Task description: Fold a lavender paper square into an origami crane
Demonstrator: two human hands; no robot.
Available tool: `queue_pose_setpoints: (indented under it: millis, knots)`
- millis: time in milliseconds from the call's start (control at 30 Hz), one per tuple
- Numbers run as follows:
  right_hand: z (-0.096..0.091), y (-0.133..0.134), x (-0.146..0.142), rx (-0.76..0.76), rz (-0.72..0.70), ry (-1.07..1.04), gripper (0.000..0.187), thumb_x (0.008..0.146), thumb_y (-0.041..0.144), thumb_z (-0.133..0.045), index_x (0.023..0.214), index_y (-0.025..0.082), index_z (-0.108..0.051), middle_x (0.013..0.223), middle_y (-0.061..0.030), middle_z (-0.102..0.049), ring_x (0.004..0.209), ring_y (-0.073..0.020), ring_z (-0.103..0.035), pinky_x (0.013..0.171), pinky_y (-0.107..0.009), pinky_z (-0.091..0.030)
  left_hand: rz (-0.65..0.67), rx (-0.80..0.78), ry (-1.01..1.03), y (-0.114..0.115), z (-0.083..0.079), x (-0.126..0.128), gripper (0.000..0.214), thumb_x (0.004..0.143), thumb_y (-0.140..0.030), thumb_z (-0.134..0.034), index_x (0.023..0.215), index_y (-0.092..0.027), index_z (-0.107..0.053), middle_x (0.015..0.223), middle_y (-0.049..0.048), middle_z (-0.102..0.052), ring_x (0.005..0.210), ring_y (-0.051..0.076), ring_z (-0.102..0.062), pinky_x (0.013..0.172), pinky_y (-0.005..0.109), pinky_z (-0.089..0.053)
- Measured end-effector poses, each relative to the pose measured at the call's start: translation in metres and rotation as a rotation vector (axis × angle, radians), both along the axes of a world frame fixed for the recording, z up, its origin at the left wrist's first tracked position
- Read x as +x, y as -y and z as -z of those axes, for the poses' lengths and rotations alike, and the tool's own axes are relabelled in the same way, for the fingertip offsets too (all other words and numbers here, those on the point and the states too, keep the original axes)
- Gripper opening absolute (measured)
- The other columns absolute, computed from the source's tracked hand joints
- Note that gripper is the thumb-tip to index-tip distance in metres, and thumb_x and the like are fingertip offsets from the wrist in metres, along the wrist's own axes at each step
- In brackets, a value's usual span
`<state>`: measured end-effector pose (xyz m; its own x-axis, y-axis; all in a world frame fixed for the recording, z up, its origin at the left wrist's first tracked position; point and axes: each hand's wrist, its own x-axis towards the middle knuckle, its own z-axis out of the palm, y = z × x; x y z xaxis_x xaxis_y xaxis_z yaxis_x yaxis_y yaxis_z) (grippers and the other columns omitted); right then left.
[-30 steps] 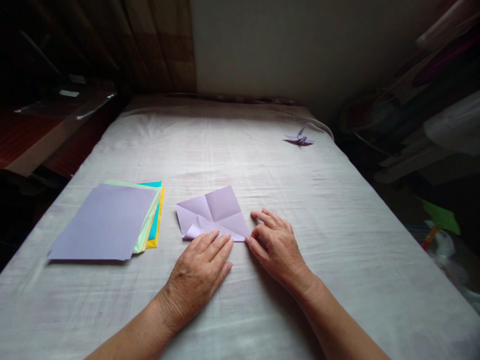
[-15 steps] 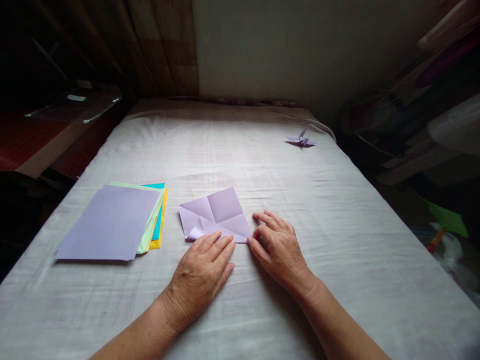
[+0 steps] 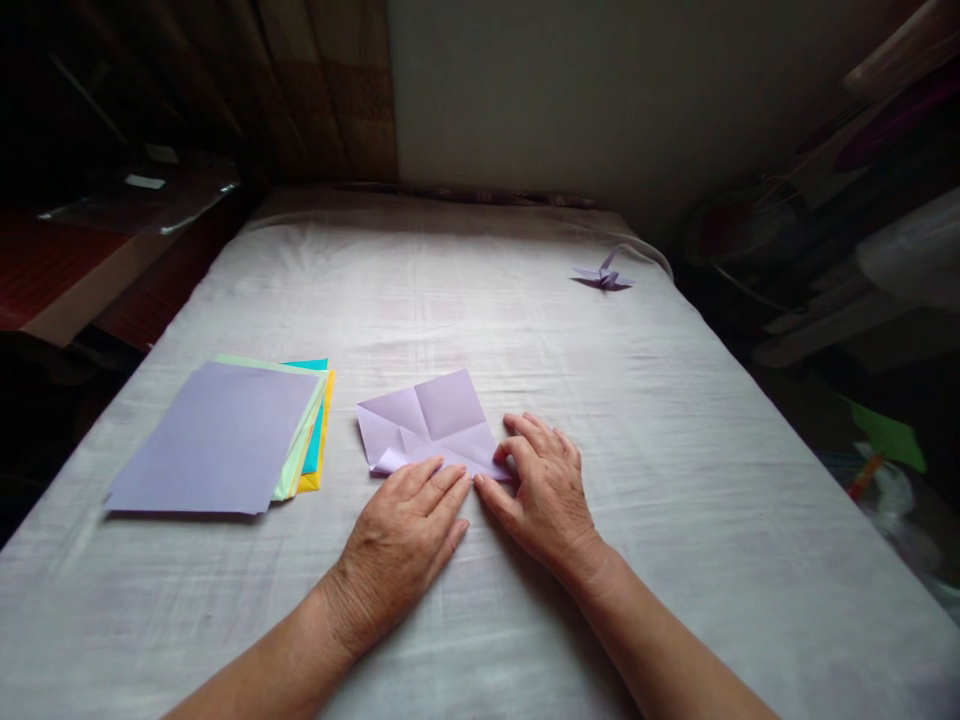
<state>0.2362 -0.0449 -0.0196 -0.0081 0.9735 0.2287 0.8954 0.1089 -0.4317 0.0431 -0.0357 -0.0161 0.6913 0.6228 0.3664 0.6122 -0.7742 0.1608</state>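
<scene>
A creased lilac paper square (image 3: 427,425) lies on the white cloth (image 3: 525,330), its near edge folded up. My left hand (image 3: 405,535) lies flat, fingers stretched out, with the fingertips pressing that near edge. My right hand (image 3: 544,490) rests at the square's near right corner, fingers curled and pinching the corner against the cloth.
A stack of coloured sheets (image 3: 225,435), lilac on top with green, teal and yellow beneath, lies to the left. A small lilac folded crane (image 3: 602,276) sits at the far right. Dark furniture (image 3: 90,260) borders the left side and clutter (image 3: 862,300) the right.
My right hand has slid left onto the square's near right corner, closing the gap to my left hand. My left hand has stayed on the near edge.
</scene>
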Motion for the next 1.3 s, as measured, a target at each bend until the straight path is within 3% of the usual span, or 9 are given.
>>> queue_pose_setpoints:
  millis: [300,567,1100,1300]
  knots:
    - [-0.002,-0.001,-0.003,-0.024,0.015,-0.041,0.015,0.08,0.032,-0.066,0.088,0.023,-0.058,0.135,-0.013,-0.057,0.135,-0.0327,-0.042,0.11,-0.056,-0.024,0.0,0.022,-0.009,-0.001,0.001,0.0,0.036,0.096,-0.024,-0.047,0.125,-0.012,-0.063,0.125,0.0101,-0.067,0.116,0.027,-0.059,0.098,0.042,-0.047]
    - [-0.004,-0.003,0.014,-0.079,-0.048,-0.109,0.008,0.079,0.021,-0.061,0.087,0.023,-0.062,0.137,-0.0088,-0.057,0.137,-0.0319,-0.039,0.108,-0.056,-0.029,0.008,0.034,-0.026,-0.002,-0.001,0.0,0.034,0.096,-0.025,-0.047,0.122,-0.012,-0.064,0.124,0.0107,-0.067,0.115,0.027,-0.06,0.098,0.042,-0.047]
    - [0.0,-0.003,0.021,-0.09,-0.107,-0.085,0.015,0.08,0.016,-0.059,0.083,0.025,-0.07,0.138,-0.0069,-0.056,0.138,-0.0322,-0.038,0.107,-0.059,-0.031,-0.002,0.004,-0.029,0.0,0.001,0.0,0.034,0.094,-0.023,-0.05,0.124,-0.014,-0.062,0.125,0.0101,-0.067,0.117,0.026,-0.059,0.1,0.041,-0.046]
    - [0.004,-0.002,0.02,-0.103,-0.115,-0.061,0.026,0.081,0.011,-0.058,0.089,0.029,-0.074,0.141,-0.0063,-0.053,0.139,-0.0321,-0.037,0.109,-0.062,-0.026,0.001,-0.011,-0.017,0.0,0.001,-0.002,0.034,0.095,-0.025,-0.049,0.125,-0.014,-0.062,0.125,0.0105,-0.066,0.118,0.027,-0.058,0.1,0.042,-0.047]
